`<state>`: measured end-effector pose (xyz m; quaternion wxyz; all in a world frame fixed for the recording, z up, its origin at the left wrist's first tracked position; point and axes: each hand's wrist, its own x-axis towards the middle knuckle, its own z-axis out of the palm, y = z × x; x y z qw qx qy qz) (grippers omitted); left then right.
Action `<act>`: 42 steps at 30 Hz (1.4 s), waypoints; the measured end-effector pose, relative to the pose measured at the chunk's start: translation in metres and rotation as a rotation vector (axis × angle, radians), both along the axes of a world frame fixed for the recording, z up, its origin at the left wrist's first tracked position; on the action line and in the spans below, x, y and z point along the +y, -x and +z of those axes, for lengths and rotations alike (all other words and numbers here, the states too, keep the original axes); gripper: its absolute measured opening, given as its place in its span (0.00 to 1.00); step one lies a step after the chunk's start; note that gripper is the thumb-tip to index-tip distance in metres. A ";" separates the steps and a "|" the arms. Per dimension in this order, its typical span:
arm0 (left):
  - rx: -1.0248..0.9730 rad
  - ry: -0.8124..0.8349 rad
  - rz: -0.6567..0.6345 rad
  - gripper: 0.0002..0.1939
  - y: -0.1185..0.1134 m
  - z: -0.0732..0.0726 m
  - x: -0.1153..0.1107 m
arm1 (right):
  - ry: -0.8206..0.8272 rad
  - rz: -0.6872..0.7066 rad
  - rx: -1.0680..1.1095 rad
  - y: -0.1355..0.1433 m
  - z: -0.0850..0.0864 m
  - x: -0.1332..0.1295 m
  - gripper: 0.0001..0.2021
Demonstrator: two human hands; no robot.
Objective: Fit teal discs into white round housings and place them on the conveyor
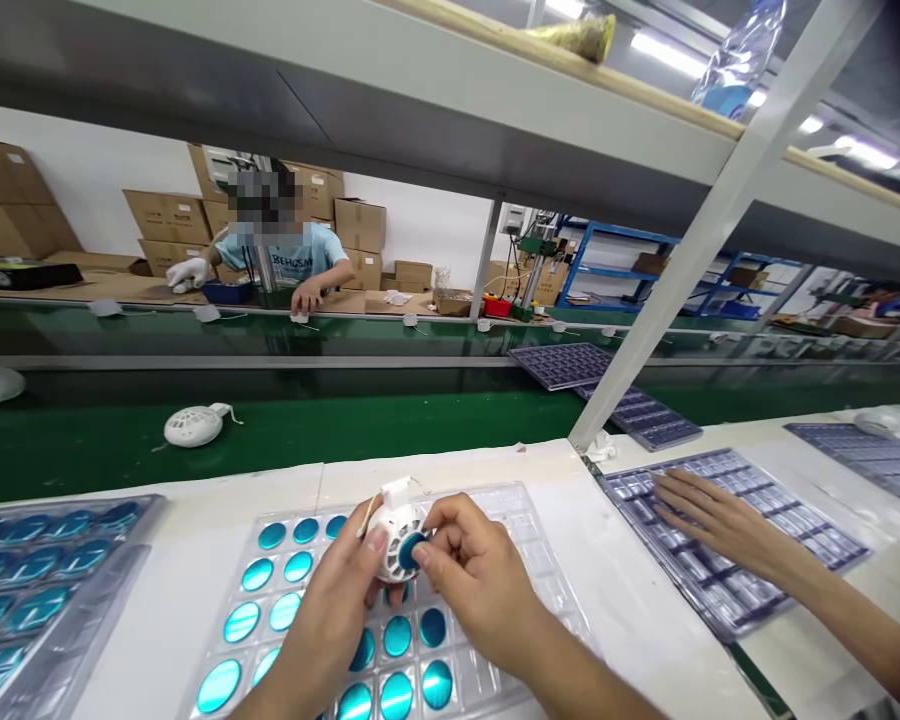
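Observation:
A small white handheld fan (394, 530) with a slotted round front and a thin cord is gripped in my left hand (345, 590). Against the middle of its slotted face sits a shiny blue disc (412, 551). The thumb and fingers of my right hand (476, 575) pinch that disc at its edge. Below both hands lies a clear plastic tray (521, 510) with rows of shiny blue discs (397, 636). The pockets on the tray's right side hold no discs. My forearms and hands hide part of the tray.
Another tray of blue discs (45, 565) is at left. A white fan (195, 426) lies on the green conveyor belt (307, 420). A co-worker's hand (705, 515) touches a tray (750, 600) at right. A slanted metal post (660, 300) rises ahead; a person (307, 255) works across the belt.

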<state>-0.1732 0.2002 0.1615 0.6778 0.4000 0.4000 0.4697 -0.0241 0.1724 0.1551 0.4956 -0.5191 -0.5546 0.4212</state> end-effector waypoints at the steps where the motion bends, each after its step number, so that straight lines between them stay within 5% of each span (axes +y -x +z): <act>1: 0.016 -0.013 -0.012 0.29 0.001 0.000 -0.001 | 0.020 -0.011 -0.001 0.000 -0.001 0.000 0.06; 4: 0.014 -0.013 -0.071 0.30 0.002 0.001 -0.005 | 0.034 -0.047 0.021 0.000 -0.002 -0.001 0.20; 7: -0.027 0.039 -0.099 0.32 0.000 0.003 -0.012 | -0.026 0.136 0.149 0.004 0.003 -0.004 0.29; 10: -0.067 0.103 -0.089 0.35 -0.002 0.003 -0.020 | -0.094 0.297 0.306 0.012 0.008 -0.008 0.28; 17: -0.218 0.176 -0.074 0.37 -0.001 0.000 -0.025 | -0.119 0.227 0.517 0.027 0.001 -0.013 0.26; 23: -0.235 0.165 -0.046 0.34 0.003 0.004 -0.023 | -0.200 0.318 0.545 0.029 0.000 -0.012 0.31; 28: -0.232 0.173 -0.076 0.33 0.001 0.002 -0.024 | -0.303 0.195 0.501 0.035 -0.011 -0.012 0.26; 34: -0.282 0.093 -0.134 0.28 -0.003 0.008 -0.015 | -0.083 0.278 0.301 0.013 0.001 -0.011 0.33; 36: -0.209 0.097 -0.120 0.25 0.004 0.010 -0.005 | -0.091 0.120 0.108 -0.017 0.004 -0.013 0.32; 40: -0.131 0.022 0.032 0.20 0.028 -0.001 0.032 | -0.079 -0.767 -0.359 -0.119 0.000 -0.024 0.29; 42: -0.203 0.045 0.145 0.14 0.037 -0.010 0.053 | -0.003 -1.075 -0.445 -0.175 -0.004 -0.034 0.35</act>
